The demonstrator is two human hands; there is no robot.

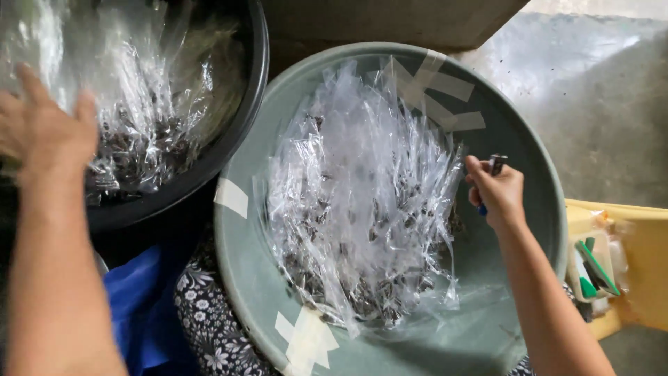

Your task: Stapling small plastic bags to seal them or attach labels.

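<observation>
My left hand (pixel 43 129) rests spread on clear plastic packets (pixel 142 132) of dark bits inside a black basin (pixel 240 118) at the upper left. My right hand (pixel 495 193) is closed on a small stapler (pixel 495 166) with a blue part, held over the right inside of a grey-green basin (pixel 240 264). A heap of clear plastic packets (pixel 362 202) holding dark bits fills the middle of that basin, just left of my right hand.
Strips of pale tape (pixel 306 341) patch the grey-green basin's rim. A yellow tray (pixel 643 264) with a small packet and green pieces (pixel 593 268) sits at the right. Blue cloth (pixel 142 306) and flowered fabric (pixel 205 317) lie below the basins. Concrete floor (pixel 598 104) at upper right.
</observation>
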